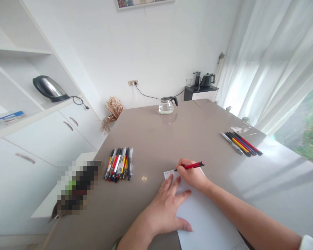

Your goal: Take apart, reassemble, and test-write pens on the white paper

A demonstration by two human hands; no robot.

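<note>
- Right hand (194,175) has its fingers pinched around a red pen (191,166) with black parts, tip down at the top of the white paper (200,217), right next to some tiny marks I can't read.
- Left hand (168,205) is lying on the same sheet, fingers spread wide, thumb stuck well out, no pen in it.
- The paper sits at the near side of the brownish table (146,135), tilted a bit, with the right forearm crossing over it.
- Off to the left of the hands there's a packed pen pile (118,165): black, white, yellow, red and see-through ones, some on top of others.
- Over on the right, well apart from that, is a smaller pen row (241,143), all lying side by side at a slant.
- Far end of the table: a glass pot (166,107) with a black handle and clear liquid inside.
</note>
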